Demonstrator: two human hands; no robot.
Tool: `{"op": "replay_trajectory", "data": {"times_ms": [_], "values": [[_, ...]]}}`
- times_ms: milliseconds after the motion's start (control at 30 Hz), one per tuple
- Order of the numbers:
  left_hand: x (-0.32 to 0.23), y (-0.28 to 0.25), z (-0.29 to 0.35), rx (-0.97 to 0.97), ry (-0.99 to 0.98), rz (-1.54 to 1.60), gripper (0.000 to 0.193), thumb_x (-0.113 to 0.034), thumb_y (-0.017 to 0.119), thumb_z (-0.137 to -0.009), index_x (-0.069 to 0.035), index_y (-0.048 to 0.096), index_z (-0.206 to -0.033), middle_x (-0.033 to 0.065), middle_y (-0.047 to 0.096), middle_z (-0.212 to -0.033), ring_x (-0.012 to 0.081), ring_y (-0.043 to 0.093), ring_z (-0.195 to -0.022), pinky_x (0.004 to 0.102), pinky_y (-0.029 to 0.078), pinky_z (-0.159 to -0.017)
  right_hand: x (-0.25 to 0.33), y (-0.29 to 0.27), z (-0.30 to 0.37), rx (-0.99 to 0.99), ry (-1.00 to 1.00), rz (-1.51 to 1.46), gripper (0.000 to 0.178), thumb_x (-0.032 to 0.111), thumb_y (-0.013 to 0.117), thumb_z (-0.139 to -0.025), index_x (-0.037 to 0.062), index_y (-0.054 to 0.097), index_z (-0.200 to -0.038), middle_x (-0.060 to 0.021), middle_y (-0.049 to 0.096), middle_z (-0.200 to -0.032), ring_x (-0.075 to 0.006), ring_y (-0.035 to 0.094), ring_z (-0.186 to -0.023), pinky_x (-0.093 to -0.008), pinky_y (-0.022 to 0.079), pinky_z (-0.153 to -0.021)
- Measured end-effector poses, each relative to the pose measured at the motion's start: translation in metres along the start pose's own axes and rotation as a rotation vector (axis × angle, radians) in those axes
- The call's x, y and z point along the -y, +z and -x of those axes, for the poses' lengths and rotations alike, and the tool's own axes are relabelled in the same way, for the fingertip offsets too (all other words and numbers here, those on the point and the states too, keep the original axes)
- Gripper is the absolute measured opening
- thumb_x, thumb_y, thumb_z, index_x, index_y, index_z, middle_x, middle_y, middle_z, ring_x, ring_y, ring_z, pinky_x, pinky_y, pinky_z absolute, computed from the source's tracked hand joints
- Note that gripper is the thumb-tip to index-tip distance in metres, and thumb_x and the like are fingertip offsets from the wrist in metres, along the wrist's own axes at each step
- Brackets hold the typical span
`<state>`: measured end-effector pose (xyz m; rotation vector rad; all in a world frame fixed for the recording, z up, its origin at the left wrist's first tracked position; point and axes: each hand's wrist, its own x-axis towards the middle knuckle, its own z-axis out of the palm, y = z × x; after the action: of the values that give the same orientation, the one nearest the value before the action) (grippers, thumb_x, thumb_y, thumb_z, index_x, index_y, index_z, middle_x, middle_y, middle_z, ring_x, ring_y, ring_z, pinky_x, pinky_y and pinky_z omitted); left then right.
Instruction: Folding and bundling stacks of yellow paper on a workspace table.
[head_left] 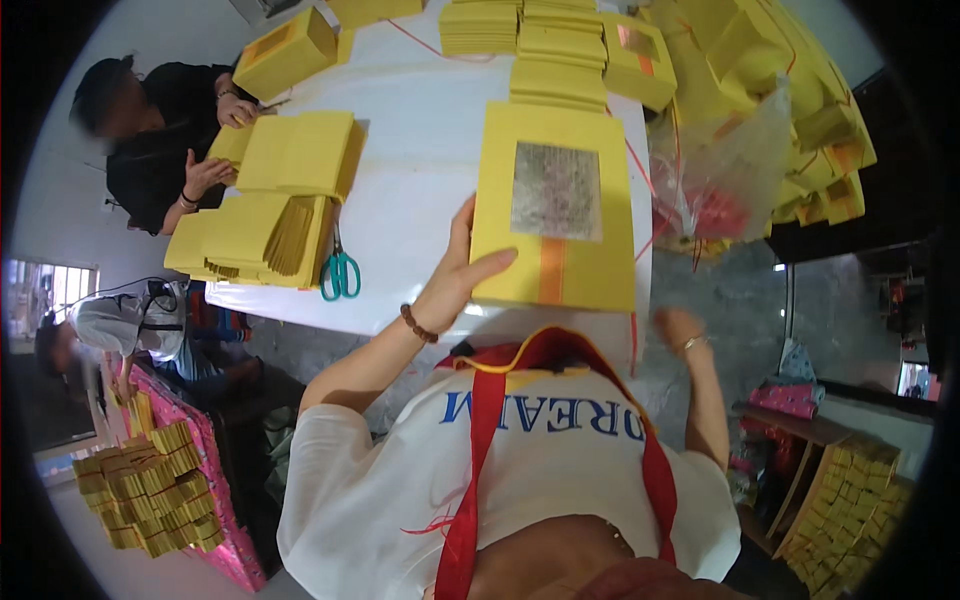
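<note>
A thick stack of yellow paper [505, 270] lies near the front edge of the table, with a silvery square and an orange stripe on its top. My left hand [472, 258] grips its left side near the front corner, the thumb on top and the other fingers mostly hidden along the side. Off the table's right edge is my right hand [680, 328], apart from the stack; its fingers look curled but are blurred. A red string [633, 345] hangs at the table edge between that hand and the stack.
Teal-handled scissors [340, 274] lie left of my left hand, beside yellow paper bundles [290, 150]. Across the left side, a co-worker's hands [205, 175] handle yellow paper. More bundles [560, 60] stand at the back. A clear plastic bag [725, 165] hangs at the right edge.
</note>
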<state>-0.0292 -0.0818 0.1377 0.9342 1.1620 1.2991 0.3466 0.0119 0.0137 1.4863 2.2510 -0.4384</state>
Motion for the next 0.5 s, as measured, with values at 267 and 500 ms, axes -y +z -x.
{"op": "replay_trajectory", "data": {"times_ms": [267,500], "values": [[0.000,0.005,0.003,-0.049,0.061,0.006,0.086,-0.018,0.064,-0.081,-0.003,0.002,-0.138,0.0177,0.028,-0.133,0.0262,0.027,-0.126,0.0354,0.025,-0.104,0.108,-0.143,0.029,-0.765,-0.702,-0.905,0.028,0.017,0.046,-0.087,0.0000,0.060,-0.105,-0.0107,0.054,-0.118,-0.0265,0.044,-0.119,-0.0354,0.033,-0.097],[0.005,-0.008,0.003,-0.062,0.203,-0.278,0.077,-0.021,0.064,-0.081,-0.002,0.015,-0.137,0.0167,0.027,-0.135,0.0259,0.029,-0.126,0.0362,0.024,-0.104,0.127,-0.132,0.003,-0.616,-0.907,-0.844,0.030,0.020,0.041,-0.089,0.0000,0.061,-0.099,-0.0112,0.057,-0.113,-0.0289,0.038,-0.123,-0.0399,0.028,-0.102]]}}
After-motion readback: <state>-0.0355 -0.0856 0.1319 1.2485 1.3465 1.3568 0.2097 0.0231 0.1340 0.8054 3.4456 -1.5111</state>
